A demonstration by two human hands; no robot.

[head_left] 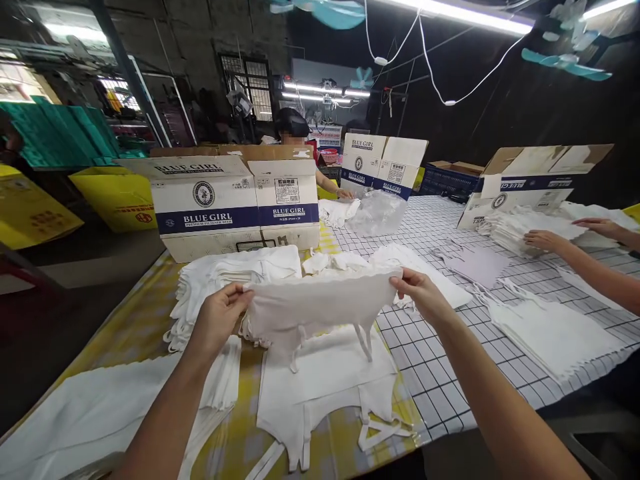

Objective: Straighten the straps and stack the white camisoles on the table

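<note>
Two bare hands stretch a white cloth garment with thin hanging straps (325,300) between them. The left hand (217,323) pinches one upper corner, thumb against bent fingers; the right hand (423,293) pinches the opposite corner in the same way. Directly below the hands, a flat-lying white strapped garment (330,377) rests on a yellow-and-white checked tablecloth (225,440). Just beyond the left hand stands a thick stack of folded white garments (240,267); nearer the body, beneath the left forearm, lies a layered pile of white cloth (125,393). Farther beyond the left hand is an open white-and-blue cardboard box (207,200). To the right of the right hand, a white tablecloth with black grid lines (425,353) bears a spread of white strapped tops (555,327); beyond these, a co-worker's hand (545,240) touches heaped white cloth (510,230).
</note>
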